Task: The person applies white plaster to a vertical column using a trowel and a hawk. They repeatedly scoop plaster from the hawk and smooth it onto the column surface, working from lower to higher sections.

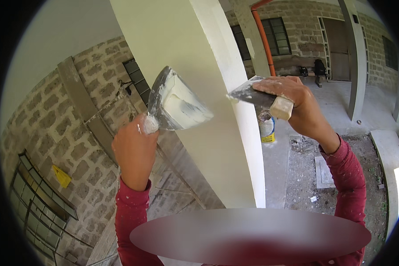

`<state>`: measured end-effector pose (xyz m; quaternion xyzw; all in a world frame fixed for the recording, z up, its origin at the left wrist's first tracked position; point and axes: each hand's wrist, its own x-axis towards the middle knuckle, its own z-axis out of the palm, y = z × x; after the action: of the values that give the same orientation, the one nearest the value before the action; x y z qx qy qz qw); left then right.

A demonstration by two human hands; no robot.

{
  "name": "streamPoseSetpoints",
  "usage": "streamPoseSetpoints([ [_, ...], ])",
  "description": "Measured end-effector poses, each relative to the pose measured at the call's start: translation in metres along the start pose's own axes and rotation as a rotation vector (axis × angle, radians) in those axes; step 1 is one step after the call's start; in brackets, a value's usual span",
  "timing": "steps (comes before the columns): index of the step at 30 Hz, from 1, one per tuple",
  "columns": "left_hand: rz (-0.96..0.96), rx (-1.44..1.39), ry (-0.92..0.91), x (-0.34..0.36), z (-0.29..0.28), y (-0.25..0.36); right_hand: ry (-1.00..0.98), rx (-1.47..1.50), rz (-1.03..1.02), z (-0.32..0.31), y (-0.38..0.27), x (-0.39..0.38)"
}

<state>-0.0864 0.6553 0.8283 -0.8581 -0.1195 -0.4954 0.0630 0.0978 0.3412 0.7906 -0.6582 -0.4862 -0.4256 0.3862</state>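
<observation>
The left hand (135, 148) is raised and closed around the handle of a wide trowel (177, 104), held blade-up just left of the pillar (195, 66). The trowel blade carries a thick load of white putty (186, 108), spread across its face and smeared down to the handle. The right hand (292, 104) is also raised, fingers wrapped over a putty knife (252, 95) with a pale wooden handle that projects from under the palm. The knife blade points left, and its tip meets the pillar's right edge at about the height of the trowel. Both forearms wear red sleeves (348, 175). The pillar is coated in a smooth pale finish and stands between the two hands. Behind the left hand runs a wall (53, 128) of grey stone blocks with a barred window (40, 199) low on the left. To the right, on the ground beyond the pillar, stands a white bucket (267, 128) with a yellow band. An orange pipe (264, 37) climbs the far building, near a dark window (277, 35) and a door (337, 48).
</observation>
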Motion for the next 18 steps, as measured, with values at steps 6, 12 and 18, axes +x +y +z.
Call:
streamPoseSetpoints([
  [6, -0.065, -0.163, -0.189, -0.038, 0.019, 0.004, 0.238, 0.616, 0.441, -0.014, 0.111, 0.150],
  [12, -0.189, -0.283, -0.371, -0.091, 0.034, 0.012, 0.154, 0.632, 0.528, 0.005, 0.162, 0.279],
  [18, -0.395, -0.379, -0.361, -0.145, 0.035, -0.023, 0.082, 0.300, 0.566, 0.017, 0.182, 0.342],
])
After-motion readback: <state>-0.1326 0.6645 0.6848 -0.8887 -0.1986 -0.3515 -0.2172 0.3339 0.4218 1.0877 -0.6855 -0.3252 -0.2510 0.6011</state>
